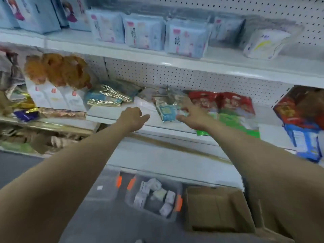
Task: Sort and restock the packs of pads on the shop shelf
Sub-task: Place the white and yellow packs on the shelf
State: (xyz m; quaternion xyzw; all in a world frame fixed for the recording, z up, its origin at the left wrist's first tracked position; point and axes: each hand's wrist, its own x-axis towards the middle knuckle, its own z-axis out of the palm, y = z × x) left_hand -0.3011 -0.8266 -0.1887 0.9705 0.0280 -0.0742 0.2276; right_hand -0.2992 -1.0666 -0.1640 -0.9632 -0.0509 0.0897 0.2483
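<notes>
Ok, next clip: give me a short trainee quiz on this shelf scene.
1. True or false: the right hand is at the blue pack on the middle shelf, fingers spread.
2. The clear bin of small packs stands: A on the top shelf; B on the floor; C inside a cardboard box.
3. What does the left hand hold?
Key: 1 true; 2 B; 3 nothing.

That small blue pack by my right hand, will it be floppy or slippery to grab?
Probably floppy: the blue pack looks crinkled and soft. Likely light, being small and flat. Its glossy film may slip; it lies near the shelf edge, so a push could drop it.
</notes>
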